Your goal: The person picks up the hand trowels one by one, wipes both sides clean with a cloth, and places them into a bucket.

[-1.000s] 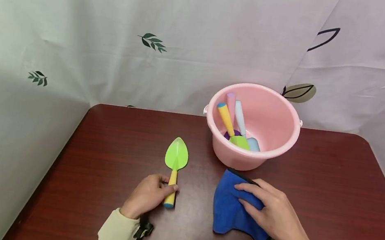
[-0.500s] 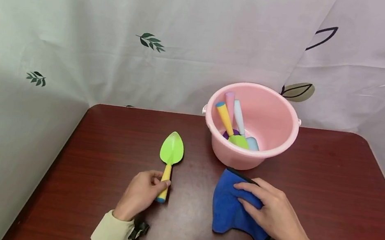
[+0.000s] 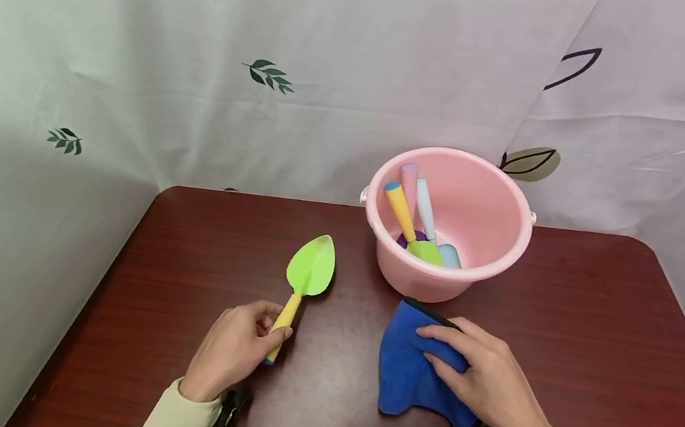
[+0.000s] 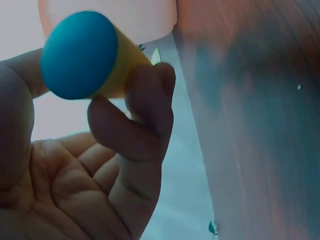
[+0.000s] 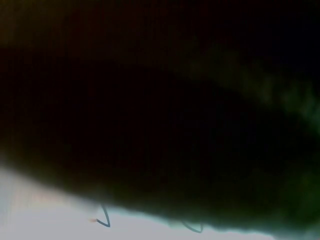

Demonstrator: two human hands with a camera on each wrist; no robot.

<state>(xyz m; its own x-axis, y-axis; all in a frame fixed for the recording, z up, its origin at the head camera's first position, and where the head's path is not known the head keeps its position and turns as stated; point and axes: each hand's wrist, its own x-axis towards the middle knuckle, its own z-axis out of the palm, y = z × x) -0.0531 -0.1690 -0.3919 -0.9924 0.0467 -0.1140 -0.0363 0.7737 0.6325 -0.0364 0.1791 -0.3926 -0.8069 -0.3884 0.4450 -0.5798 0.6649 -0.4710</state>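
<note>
My left hand (image 3: 235,346) pinches the yellow handle of a small trowel (image 3: 311,268) between thumb and fingers. Its bright green blade points away from me, tilted a little to the right. In the left wrist view the handle's blue end (image 4: 80,55) faces the camera, above the palm. On the right, my right hand (image 3: 491,376) holds a blue cloth (image 3: 402,370) with a black edge, thumb and fingers spread over it. The cloth hangs or lies close over the table in front of the bucket. A dark, blurred shape fills most of the right wrist view.
A pink bucket (image 3: 421,284) stands at the back of the dark red table (image 3: 596,340). Several tools lean inside it, among them one with a yellow handle (image 3: 399,209) and a pale blue one (image 3: 426,207). A pale curtain (image 3: 176,34) hangs behind and along both sides.
My left hand has moved left with the trowel, and the blade has swung from tilting slightly left to pointing right. The right hand and the cloth have stayed in place.
</note>
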